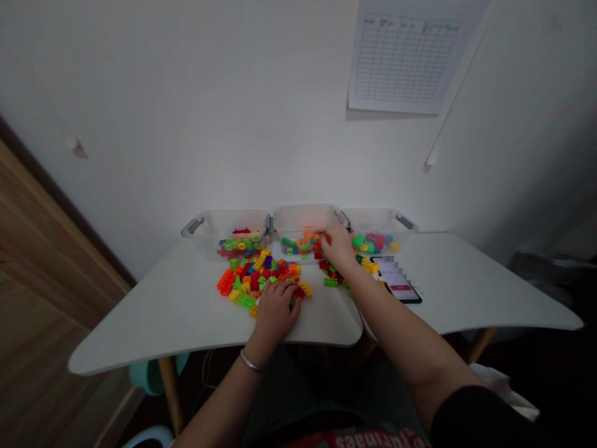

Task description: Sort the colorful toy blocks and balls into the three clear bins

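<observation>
My left hand (277, 306) lies over the near right side of a pile of bright toy building blocks (245, 283). Its fingers bend loosely down on the blocks, with the thumb apart; a red block (299, 292) is close to the fingertips. My right hand (336, 247) reaches to the front of the middle clear bin (305, 214), thumb and index finger pinched at its rim. Whatever lies between those fingers is too small to make out. Orange, green and purple pieces (293, 244) show inside that bin. Under my right wrist sits a smaller heap of blocks (330, 282).
Left of the middle bin stands another clear bin (209, 221) with green and red pieces. A right clear bin (373, 218) contains rounded coloured pieces. On the white table (466, 286) a phone (400, 283) lies beside my right forearm. A wall rises behind, with a printed sheet (405, 62).
</observation>
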Motion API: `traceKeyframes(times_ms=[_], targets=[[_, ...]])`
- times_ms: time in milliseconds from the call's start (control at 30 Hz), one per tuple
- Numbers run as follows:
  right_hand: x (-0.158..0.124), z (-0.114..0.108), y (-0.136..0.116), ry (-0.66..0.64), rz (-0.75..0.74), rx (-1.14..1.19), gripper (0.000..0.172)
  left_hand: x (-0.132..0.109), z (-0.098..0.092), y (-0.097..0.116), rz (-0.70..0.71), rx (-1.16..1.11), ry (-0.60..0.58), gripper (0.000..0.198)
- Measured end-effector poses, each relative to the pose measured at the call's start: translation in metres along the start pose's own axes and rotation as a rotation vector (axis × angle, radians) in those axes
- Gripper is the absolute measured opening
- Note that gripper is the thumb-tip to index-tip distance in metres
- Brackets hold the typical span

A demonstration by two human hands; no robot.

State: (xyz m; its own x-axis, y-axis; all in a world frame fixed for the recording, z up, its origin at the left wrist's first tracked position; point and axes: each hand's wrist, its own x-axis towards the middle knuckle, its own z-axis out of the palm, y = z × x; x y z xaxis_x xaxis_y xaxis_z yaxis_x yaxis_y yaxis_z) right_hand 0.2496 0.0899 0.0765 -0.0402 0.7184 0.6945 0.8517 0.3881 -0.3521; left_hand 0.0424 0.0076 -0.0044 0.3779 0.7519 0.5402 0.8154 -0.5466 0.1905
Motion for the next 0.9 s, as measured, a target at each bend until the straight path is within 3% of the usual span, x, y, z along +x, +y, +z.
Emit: traceKeyframes(times_ms=[133,300,467,767,900], targets=[[-0.050,0.007,-0.018,-0.158,-0.144,-0.033,0.022,-0.001,0.000,0.000,0.001,0.005,-0.007,0.026],[-0.097,0.018,-0.025,-0.353,-0.181,-0.076,0.031,-0.001,0.000,0.000,-0.003,-0.005,0.006,0.026],[-0.106,0.014,-0.020,-0.293,-0.135,-0.137,0.038,0.000,0.000,0.001,-0.004,-0.006,0.005,0.025],[-0.113,0.017,-0.023,-0.178,0.008,-0.281,0.029,0.000,-0.002,0.002,-0.005,0.000,-0.005,0.024],[-0.112,0.018,-0.020,-0.191,-0.023,-0.264,0.023,0.001,-0.002,0.001,-0.006,0.006,-0.010,0.025]])
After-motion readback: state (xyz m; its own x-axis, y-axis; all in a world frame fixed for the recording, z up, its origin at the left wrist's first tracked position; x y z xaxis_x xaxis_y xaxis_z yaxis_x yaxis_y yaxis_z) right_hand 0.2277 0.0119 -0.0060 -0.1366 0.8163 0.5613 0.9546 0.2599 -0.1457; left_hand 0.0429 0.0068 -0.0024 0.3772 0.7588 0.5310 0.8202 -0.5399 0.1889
